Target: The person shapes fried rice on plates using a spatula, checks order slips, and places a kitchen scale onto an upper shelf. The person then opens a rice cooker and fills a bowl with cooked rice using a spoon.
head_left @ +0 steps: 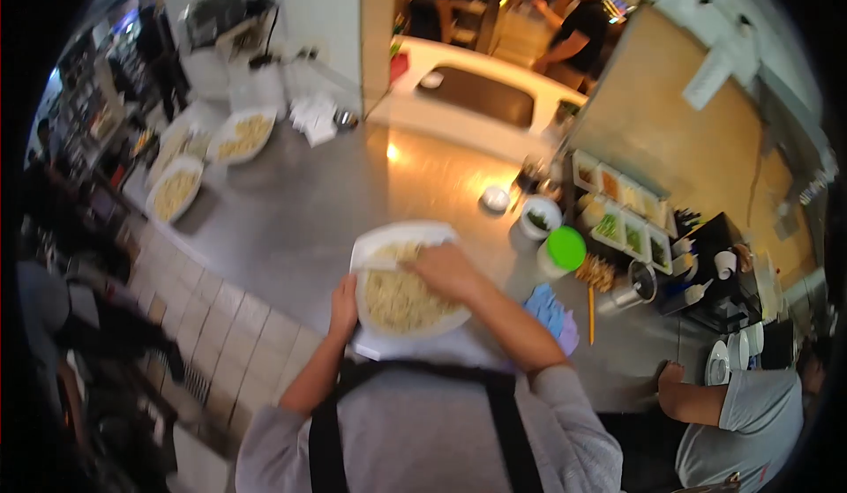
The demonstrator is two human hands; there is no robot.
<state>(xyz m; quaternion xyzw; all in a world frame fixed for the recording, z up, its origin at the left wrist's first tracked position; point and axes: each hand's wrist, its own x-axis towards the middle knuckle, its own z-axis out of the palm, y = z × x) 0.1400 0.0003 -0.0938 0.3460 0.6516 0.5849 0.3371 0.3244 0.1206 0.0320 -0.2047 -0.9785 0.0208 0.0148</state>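
A white dish [360, 255] of pale, creamy-looking food [401, 303] sits at the front edge of the steel counter, close to my body. My left hand [343, 306] grips its left rim, with the fingertips partly hidden. Over the upper right of the dish, my right hand [441, 272] reaches in with bent fingers close to the food. A white strip [375, 266] runs across the dish beside those fingers; I cannot tell whether it is a rim or something held. Whatever lies under the right fingers is hidden.
Three plates of similar food, one a white plate [201, 174], stand at the far left of the steel counter [309, 202]. To the right are a green-lidded tub [565, 248], blue cloth [545, 306] and trays of toppings [609, 224]. A co-worker's arm [693, 400] rests at right.
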